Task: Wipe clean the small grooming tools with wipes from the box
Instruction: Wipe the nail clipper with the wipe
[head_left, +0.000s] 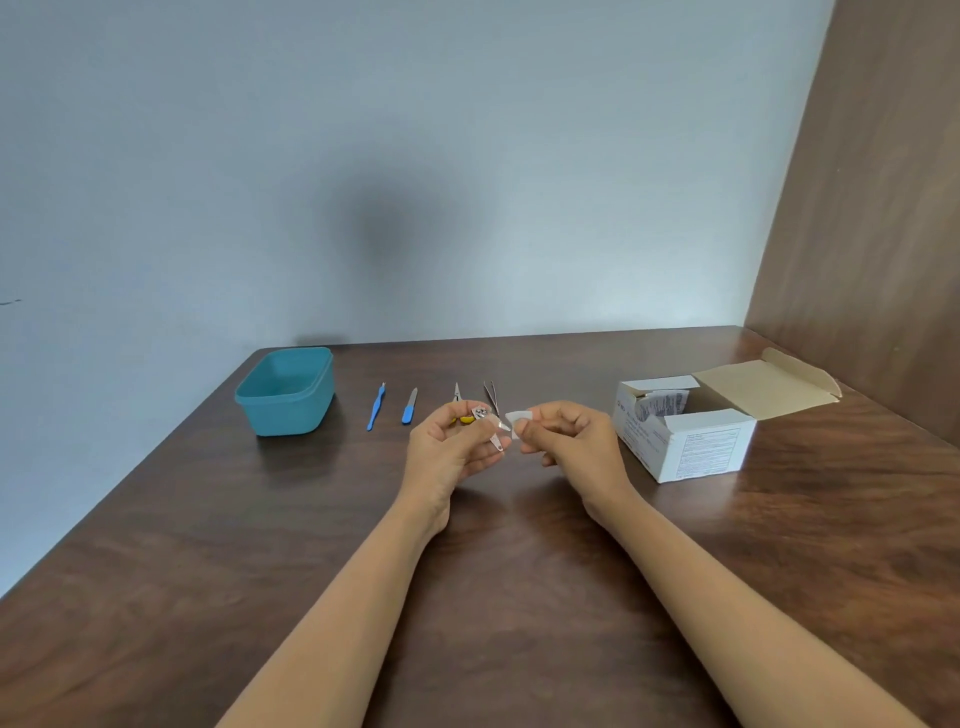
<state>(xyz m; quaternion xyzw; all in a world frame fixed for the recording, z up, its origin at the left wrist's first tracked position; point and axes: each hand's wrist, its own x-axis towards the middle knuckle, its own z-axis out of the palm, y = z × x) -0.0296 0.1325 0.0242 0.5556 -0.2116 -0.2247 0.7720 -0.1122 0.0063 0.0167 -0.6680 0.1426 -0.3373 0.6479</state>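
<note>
Mid-frame, the left hand (452, 447) is gripping the nail clipper (480, 414) steady so the right hand (576, 441), fingers (543, 415) pinching 1 wipe (517, 418), is rubbing it.

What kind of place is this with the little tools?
Probably a plain indoor desk corner, home or office, I can't tell. A brown wooden table meets a bare pale wall, a wood panel stands on the right, and an open wipe box sits on the table.

Metal nail clipper (485, 423) in left hand (451, 448), white wipe (516, 419) in right hand (577, 441), above the wooden table (311, 545)
</note>
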